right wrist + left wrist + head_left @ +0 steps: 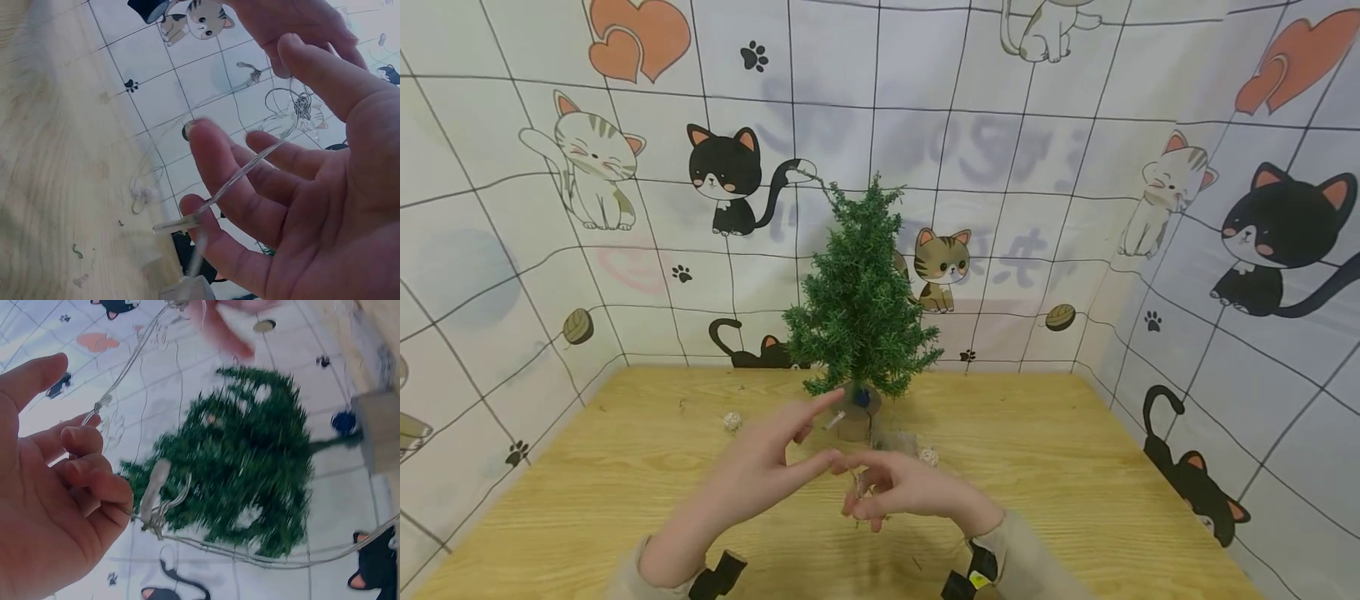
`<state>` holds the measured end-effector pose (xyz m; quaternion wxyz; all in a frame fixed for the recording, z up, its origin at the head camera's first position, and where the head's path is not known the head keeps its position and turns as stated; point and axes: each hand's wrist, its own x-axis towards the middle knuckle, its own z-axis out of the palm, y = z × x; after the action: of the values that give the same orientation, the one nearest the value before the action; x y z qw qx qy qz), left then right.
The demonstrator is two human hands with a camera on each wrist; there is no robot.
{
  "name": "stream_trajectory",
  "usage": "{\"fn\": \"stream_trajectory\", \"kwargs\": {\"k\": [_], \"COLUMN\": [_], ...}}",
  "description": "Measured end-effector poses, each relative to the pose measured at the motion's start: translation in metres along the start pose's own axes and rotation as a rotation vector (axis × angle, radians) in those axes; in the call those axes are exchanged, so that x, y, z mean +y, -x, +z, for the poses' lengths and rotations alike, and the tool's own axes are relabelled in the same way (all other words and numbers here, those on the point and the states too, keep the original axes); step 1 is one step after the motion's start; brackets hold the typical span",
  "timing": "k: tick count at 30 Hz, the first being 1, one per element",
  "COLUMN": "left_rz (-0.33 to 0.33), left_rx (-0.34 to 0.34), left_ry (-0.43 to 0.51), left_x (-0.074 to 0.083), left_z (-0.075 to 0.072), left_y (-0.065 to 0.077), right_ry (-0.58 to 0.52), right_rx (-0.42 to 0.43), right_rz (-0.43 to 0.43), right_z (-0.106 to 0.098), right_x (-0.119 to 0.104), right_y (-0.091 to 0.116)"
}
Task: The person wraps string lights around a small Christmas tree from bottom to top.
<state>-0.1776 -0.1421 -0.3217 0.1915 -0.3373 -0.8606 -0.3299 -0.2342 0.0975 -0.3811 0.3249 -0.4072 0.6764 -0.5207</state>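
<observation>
Cat-print sheet (842, 54) behind us, wood-grain tabletop (1037, 467) underneath, mini xmas tree (861, 292) standing on it. We've got clear string-light wire (250, 164) btwn both hands, in front of the tree. Our left hand (767, 458) curls lower fingers round it, index + thumb out; right hand (906, 483) has fingers spread, loosely bent, w/ wire across 'em.
</observation>
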Motion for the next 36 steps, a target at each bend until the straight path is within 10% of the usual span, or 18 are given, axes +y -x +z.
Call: {"fn": "stream_trajectory", "kwargs": {"k": [15,29,36], "left_rz": [0.103,0.089,0.022], "left_rx": [0.219,0.298,0.349], "left_ry": [-0.230,-0.319,-0.327], "left_x": [-0.013,-0.024,-0.033], "left_z": [-0.034,-0.062,-0.074], "left_y": [0.008,0.013,0.020], "right_ry": [0.100,0.022,0.167], "right_rx": [0.105,0.111,0.216], "right_rz": [-0.074,-0.091,-0.004], "right_z": [-0.017,-0.018,-0.021], "right_x": [-0.012,-0.024,-0.026], "right_y": [0.020,0.026,0.031]}}
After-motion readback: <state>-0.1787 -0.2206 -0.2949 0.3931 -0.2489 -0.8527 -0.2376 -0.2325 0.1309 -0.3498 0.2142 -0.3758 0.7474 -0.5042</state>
